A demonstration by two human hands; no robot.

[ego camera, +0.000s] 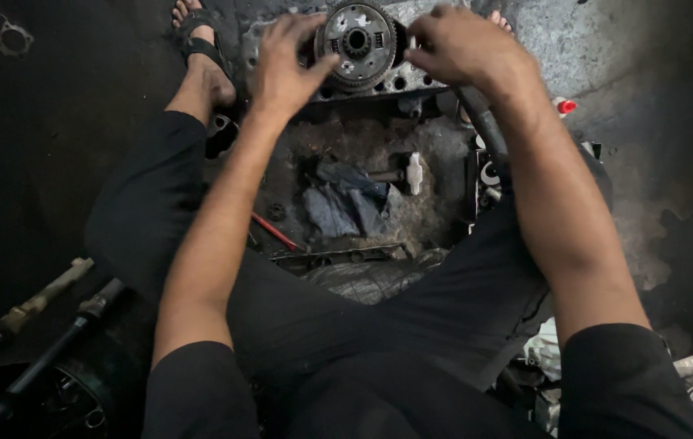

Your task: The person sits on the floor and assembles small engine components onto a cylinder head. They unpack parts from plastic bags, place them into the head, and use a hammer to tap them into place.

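Our left hand (285, 69) rests spread on the clutch gear (356, 42); right hand (464, 45) curled, its grip's contents hidden; engine casing (387, 81) cut off.

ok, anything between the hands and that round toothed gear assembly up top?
Nothing visible. The left hand rests its fingers on the left edge of the gear assembly; the right hand sits at its right edge. Exact contact on the right is unclear.
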